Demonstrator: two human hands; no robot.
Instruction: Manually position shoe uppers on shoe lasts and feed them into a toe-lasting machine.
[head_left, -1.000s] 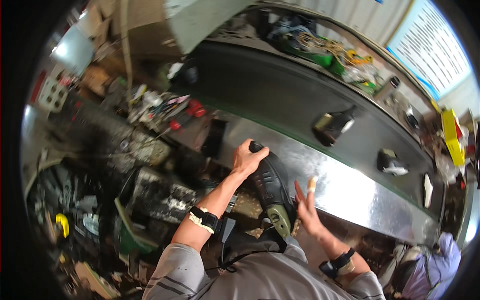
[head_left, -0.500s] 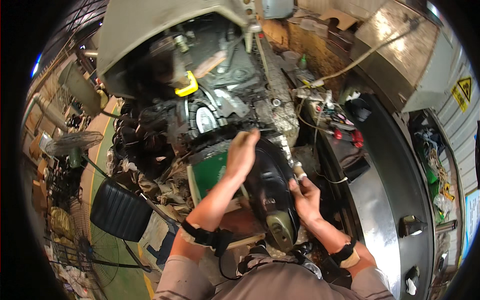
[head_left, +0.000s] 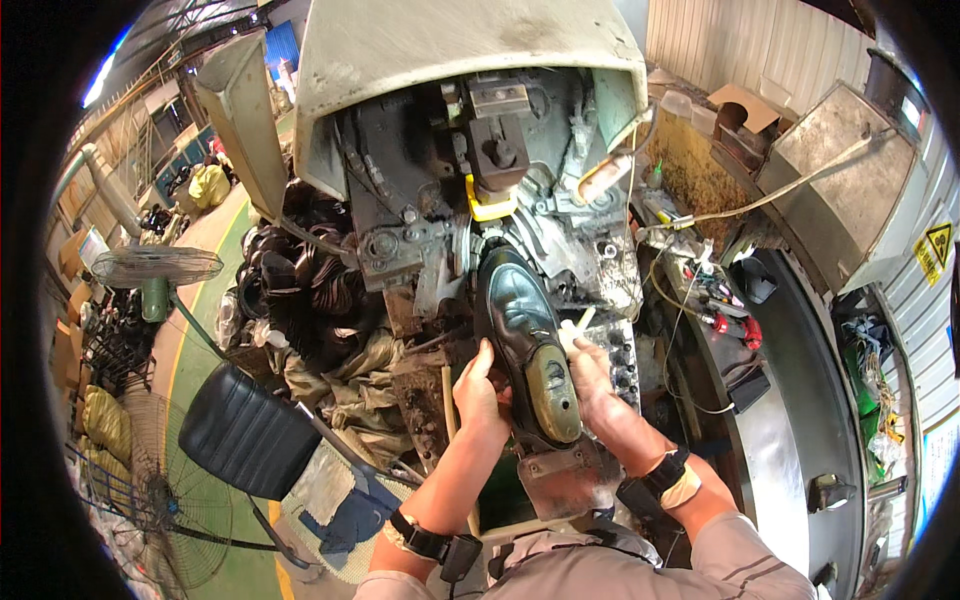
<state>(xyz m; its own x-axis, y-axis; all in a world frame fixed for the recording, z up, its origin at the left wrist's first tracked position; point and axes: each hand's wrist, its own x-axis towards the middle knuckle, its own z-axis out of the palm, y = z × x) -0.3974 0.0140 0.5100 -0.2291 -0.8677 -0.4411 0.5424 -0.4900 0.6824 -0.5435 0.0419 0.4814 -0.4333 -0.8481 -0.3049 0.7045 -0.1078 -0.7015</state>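
A glossy black shoe upper [head_left: 513, 296] is stretched over a shoe last [head_left: 548, 385] whose worn, olive-brown top with a small hole shows at the heel end. Its toe points away from me, into the mouth of the machine [head_left: 497, 150]. My left hand [head_left: 482, 398] is closed on the left side of the heel, thumb up along it. On the right side, my right hand [head_left: 597, 385] grips the shoe by the heel. A pale stick-like thing [head_left: 584, 321] juts up by its fingers; what it is, I cannot make out. My fingertips under the shoe are hidden.
A yellow guard [head_left: 490, 208] hangs just above the toe, among metal clamps. Dark shoes [head_left: 315, 265] are heaped at left, beside a black chair [head_left: 245, 430] and a fan [head_left: 157, 268]. A conveyor belt [head_left: 790, 380] runs along the right, near red-handled tools [head_left: 735, 328].
The shoe has swung upright, its toe now under the yellow guard. My left hand has come back from the toe to the heel. The view has shifted toward the machine.
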